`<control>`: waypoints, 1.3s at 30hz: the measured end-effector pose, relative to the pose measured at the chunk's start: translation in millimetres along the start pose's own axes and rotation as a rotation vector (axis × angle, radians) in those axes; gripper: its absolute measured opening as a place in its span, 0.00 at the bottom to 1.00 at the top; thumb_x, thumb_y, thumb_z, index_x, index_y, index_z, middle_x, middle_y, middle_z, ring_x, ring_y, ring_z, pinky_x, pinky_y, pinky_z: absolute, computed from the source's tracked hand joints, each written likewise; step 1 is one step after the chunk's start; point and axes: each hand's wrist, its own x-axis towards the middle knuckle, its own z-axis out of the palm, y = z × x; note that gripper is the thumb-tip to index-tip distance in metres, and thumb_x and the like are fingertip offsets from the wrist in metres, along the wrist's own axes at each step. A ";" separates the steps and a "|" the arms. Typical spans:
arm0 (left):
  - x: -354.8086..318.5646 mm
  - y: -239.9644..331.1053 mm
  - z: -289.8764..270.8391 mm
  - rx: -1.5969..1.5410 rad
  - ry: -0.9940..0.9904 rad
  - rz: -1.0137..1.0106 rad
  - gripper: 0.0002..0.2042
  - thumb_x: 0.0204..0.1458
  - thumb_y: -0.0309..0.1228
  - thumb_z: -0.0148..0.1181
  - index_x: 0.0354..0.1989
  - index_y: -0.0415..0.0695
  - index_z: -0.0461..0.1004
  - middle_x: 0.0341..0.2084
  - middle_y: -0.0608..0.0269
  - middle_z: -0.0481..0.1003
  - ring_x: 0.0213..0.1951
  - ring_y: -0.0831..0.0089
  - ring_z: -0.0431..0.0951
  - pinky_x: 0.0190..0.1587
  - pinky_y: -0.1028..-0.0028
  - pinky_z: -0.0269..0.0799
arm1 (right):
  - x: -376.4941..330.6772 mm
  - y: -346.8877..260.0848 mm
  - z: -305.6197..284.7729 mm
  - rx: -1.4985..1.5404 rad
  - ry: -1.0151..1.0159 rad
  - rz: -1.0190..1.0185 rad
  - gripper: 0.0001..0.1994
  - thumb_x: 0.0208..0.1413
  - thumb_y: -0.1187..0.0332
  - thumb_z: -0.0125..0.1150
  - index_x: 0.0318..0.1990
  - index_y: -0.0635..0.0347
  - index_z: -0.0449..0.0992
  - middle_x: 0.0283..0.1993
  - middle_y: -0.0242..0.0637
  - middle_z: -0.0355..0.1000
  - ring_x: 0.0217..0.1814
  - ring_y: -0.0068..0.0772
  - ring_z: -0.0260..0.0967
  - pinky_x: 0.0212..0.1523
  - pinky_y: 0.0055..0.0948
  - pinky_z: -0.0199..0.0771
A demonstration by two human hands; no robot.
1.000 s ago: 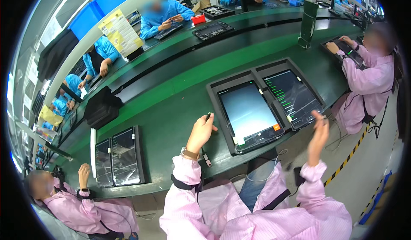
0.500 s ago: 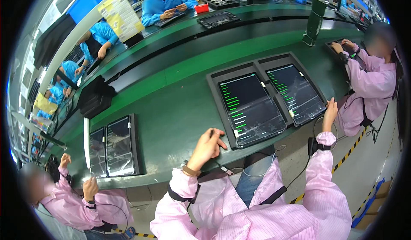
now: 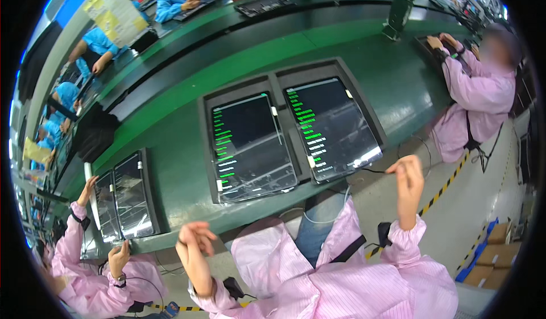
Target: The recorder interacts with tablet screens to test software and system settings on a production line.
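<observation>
Two tablets lie face up side by side in a dark tray (image 3: 206, 148) at the front of the green table: a left tablet (image 3: 250, 142) and a right tablet (image 3: 333, 128). Both screens are dark with lines of green and white text, and small white tabs stick to their edges. My left hand (image 3: 196, 240) is off the table's front edge, fingers loosely bent and apart, holding nothing. To the right of the tray, my right hand (image 3: 409, 177) pinches the end of a thin black cord (image 3: 373, 171), which reaches toward the right tablet's lower edge.
At left, a co-worker in pink has both hands at another tray (image 3: 149, 191) with two tablets. A second pink-sleeved co-worker (image 3: 480, 85) works at the right. Black covers (image 3: 94, 131) lie farther back. A green post (image 3: 401, 9) rises from the table; people in blue sit beyond.
The tray with both tablets has shifted left along the table. My left hand has come off the table, and my right hand has left the tray's side. The left co-worker's hands now reach their tray.
</observation>
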 end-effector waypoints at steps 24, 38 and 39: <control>90.2 25.9 -66.2 1.136 0.142 0.376 0.25 0.51 0.32 0.60 0.56 0.35 0.63 0.46 0.49 0.68 0.49 0.61 0.68 0.54 0.64 0.61 | -117.9 213.6 119.3 0.344 -0.488 1.146 0.18 0.62 0.55 0.48 0.40 0.63 0.72 0.34 0.40 0.74 0.35 0.32 0.73 0.38 0.31 0.72; -20.7 -117.3 327.4 0.403 -0.773 0.377 0.17 0.49 0.33 0.54 0.46 0.38 0.68 0.43 0.49 0.71 0.48 0.52 0.70 0.50 0.60 0.65 | -135.1 275.8 157.5 1.725 0.064 1.248 0.05 0.57 0.77 0.48 0.38 0.65 0.71 0.35 0.39 0.73 0.38 0.32 0.72 0.41 0.28 0.74; -11.2 -140.1 340.8 0.397 -0.778 0.378 0.17 0.49 0.33 0.54 0.46 0.38 0.68 0.43 0.49 0.71 0.48 0.52 0.70 0.50 0.60 0.65 | -131.8 263.2 145.9 1.745 0.092 1.166 0.05 0.59 0.75 0.49 0.39 0.64 0.71 0.35 0.39 0.73 0.37 0.31 0.72 0.40 0.28 0.74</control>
